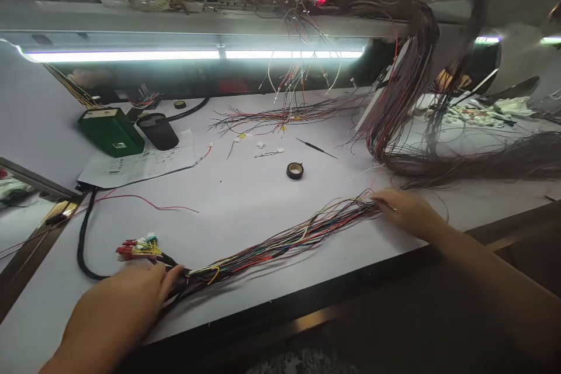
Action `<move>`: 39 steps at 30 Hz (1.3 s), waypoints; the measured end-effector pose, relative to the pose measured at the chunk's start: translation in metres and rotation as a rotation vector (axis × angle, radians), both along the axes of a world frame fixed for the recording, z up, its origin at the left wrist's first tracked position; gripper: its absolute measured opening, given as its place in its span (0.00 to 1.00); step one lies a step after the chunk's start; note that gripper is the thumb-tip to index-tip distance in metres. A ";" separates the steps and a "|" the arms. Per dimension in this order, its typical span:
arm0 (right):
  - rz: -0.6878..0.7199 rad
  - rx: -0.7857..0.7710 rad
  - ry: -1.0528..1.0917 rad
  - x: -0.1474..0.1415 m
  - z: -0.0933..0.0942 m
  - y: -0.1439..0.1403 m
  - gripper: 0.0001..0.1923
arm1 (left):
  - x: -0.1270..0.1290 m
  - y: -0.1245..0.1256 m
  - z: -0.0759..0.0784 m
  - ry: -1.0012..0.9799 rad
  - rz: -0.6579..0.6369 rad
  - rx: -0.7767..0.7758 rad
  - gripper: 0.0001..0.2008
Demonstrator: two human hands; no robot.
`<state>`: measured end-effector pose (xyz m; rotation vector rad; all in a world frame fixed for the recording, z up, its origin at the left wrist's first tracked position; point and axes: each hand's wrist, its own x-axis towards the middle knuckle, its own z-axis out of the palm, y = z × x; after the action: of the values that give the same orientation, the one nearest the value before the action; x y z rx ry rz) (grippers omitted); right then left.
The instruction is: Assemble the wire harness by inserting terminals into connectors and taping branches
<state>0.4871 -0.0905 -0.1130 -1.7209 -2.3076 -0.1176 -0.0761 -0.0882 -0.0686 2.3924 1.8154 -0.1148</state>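
**Two hands on a long bunch of wires**

The thin wires could tangle or slip out if one hand pulls too hard, I think.

The long bunch of thin, many-coloured wires [280, 242] lies flat across the white bench [228, 193], near its front edge. The left hand [125, 298] presses on the end by the little red and white plugs [137, 246]. The right hand [405, 210] pinches the other end. A small black tape roll [295, 170] sits well behind.
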 end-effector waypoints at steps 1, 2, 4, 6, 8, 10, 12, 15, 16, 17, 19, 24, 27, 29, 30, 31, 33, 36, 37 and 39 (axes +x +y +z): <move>0.045 -0.013 0.024 -0.006 -0.001 -0.002 0.12 | 0.008 -0.003 0.004 0.095 -0.001 0.055 0.24; 0.088 -0.016 0.052 -0.014 -0.001 -0.003 0.12 | 0.017 -0.006 0.006 0.118 -0.041 0.112 0.23; 0.170 -0.014 0.107 -0.038 0.000 -0.001 0.12 | 0.034 -0.011 0.000 -0.008 -0.268 0.085 0.19; 0.266 -0.021 0.141 -0.066 0.003 0.005 0.12 | 0.043 -0.013 -0.015 -0.084 -0.385 0.058 0.16; 0.354 -0.026 0.156 -0.091 0.007 0.012 0.13 | 0.042 -0.013 -0.032 -0.097 -0.380 0.072 0.18; 0.392 -0.034 0.159 -0.110 0.010 0.021 0.13 | 0.035 -0.011 -0.044 -0.103 -0.332 0.071 0.19; 0.406 -0.087 0.126 -0.122 0.014 0.028 0.12 | 0.028 -0.009 -0.050 -0.121 -0.308 0.037 0.19; 0.491 -0.239 -0.013 -0.132 0.017 0.036 0.12 | 0.024 -0.007 -0.050 -0.136 -0.328 -0.011 0.17; 0.523 -0.280 -0.069 -0.135 0.017 0.037 0.12 | 0.024 -0.007 -0.050 -0.138 -0.338 -0.014 0.17; 0.544 -0.308 -0.118 -0.138 0.017 0.039 0.12 | 0.024 -0.006 -0.049 -0.140 -0.348 -0.015 0.16; 0.547 -0.327 -0.188 -0.146 0.017 0.042 0.10 | 0.025 -0.005 -0.049 -0.145 -0.365 -0.016 0.16; 0.637 -0.285 -0.189 -0.158 0.025 0.041 0.09 | 0.029 -0.003 -0.044 -0.112 -0.353 -0.041 0.14; 0.585 -0.240 -0.069 -0.153 0.035 0.033 0.11 | 0.031 -0.002 -0.040 -0.103 -0.330 -0.035 0.15; 0.536 -0.214 -0.046 -0.144 0.037 0.028 0.12 | 0.031 -0.001 -0.040 -0.100 -0.339 -0.044 0.16; 0.524 -0.200 -0.068 -0.140 0.035 0.027 0.12 | 0.030 0.000 -0.041 -0.093 -0.348 -0.055 0.17; 0.516 -0.191 -0.107 -0.136 0.032 0.026 0.12 | 0.030 0.001 -0.042 -0.082 -0.357 -0.069 0.18; 0.500 -0.180 -0.199 -0.129 0.022 0.029 0.11 | 0.030 0.003 -0.044 -0.060 -0.378 -0.091 0.19; 0.488 -0.177 -0.267 -0.125 0.005 0.037 0.10 | 0.029 0.005 -0.045 -0.038 -0.426 -0.104 0.20; 0.489 -0.178 -0.270 -0.125 0.000 0.039 0.10 | 0.029 0.005 -0.045 -0.027 -0.444 -0.107 0.20; 0.496 -0.179 -0.266 -0.126 -0.006 0.041 0.10 | 0.029 0.005 -0.042 0.000 -0.451 -0.119 0.20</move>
<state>0.3614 -0.0492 -0.1186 -1.2065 -2.9482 -0.0456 -0.0475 -0.0832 -0.1105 2.6633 1.1995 -0.2582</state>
